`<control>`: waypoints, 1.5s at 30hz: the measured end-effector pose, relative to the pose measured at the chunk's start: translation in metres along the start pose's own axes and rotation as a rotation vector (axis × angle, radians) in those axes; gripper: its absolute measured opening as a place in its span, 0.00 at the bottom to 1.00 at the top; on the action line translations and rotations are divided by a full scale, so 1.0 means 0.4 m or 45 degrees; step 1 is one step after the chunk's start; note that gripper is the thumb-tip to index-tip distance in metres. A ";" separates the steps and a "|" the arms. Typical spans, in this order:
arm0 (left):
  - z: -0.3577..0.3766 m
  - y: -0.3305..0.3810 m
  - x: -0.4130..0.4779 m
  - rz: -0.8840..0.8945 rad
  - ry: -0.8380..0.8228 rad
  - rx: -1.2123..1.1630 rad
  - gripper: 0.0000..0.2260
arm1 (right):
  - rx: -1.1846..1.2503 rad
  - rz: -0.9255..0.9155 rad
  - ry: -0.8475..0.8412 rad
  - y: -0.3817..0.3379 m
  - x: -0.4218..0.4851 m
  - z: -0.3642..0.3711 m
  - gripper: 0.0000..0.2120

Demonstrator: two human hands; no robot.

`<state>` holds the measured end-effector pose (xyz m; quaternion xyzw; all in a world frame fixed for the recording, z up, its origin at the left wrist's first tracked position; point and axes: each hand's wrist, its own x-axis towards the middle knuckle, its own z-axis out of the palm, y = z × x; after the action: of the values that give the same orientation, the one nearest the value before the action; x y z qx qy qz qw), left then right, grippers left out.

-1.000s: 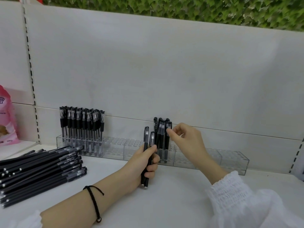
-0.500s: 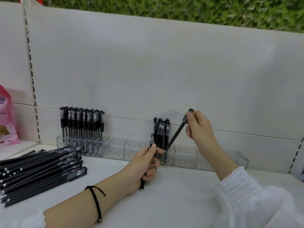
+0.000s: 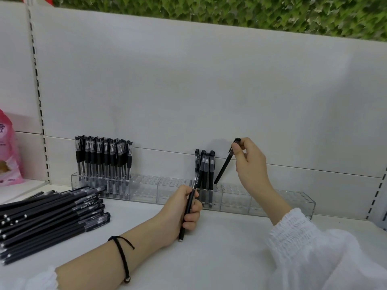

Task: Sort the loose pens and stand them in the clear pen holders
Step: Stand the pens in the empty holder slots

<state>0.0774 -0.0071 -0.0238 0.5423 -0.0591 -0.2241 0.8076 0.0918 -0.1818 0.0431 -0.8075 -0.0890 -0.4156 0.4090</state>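
Note:
A row of clear pen holders (image 3: pixel 171 188) runs along the back of the white shelf. Several black pens (image 3: pixel 103 158) stand in its left end, and a small group of black pens (image 3: pixel 206 168) stands near the middle. My right hand (image 3: pixel 249 162) pinches the cap end of a black pen (image 3: pixel 224 167), tilted, its tip just above the holder right of the middle group. My left hand (image 3: pixel 184 210) grips one black pen (image 3: pixel 189 206) upright on the shelf in front of the holders.
A pile of loose black pens (image 3: pixel 48 216) lies on the shelf (image 3: pixel 219 258) at the left. A pink packet (image 3: pixel 8 155) stands at the far left on the neighbouring shelf. A white back panel (image 3: pixel 188 91) rises behind the holders.
My right hand drew one pen from the pair in my left hand and carried it right, over the holder. My left hand now holds a single pen.

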 end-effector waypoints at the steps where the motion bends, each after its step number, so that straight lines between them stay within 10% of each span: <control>1: 0.001 -0.001 -0.001 -0.003 0.002 0.010 0.07 | -0.034 -0.009 0.006 0.000 0.002 -0.002 0.08; 8: 0.001 -0.003 -0.004 0.005 -0.008 0.080 0.07 | -0.115 0.075 -0.218 0.025 -0.009 0.013 0.10; 33: 0.012 -0.001 -0.026 0.208 -0.056 0.164 0.04 | -0.143 0.197 0.023 -0.003 -0.038 0.015 0.14; 38: 0.016 -0.001 -0.029 0.285 -0.086 0.161 0.05 | 0.165 0.294 -0.483 -0.054 -0.059 -0.001 0.14; 45: -0.012 0.020 -0.027 0.706 0.152 1.120 0.06 | 0.509 0.464 -0.362 -0.060 -0.050 -0.005 0.08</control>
<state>0.0718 0.0041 -0.0167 0.8060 -0.2430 0.0755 0.5345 0.0663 -0.1637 0.0431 -0.7637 -0.0790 -0.1925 0.6111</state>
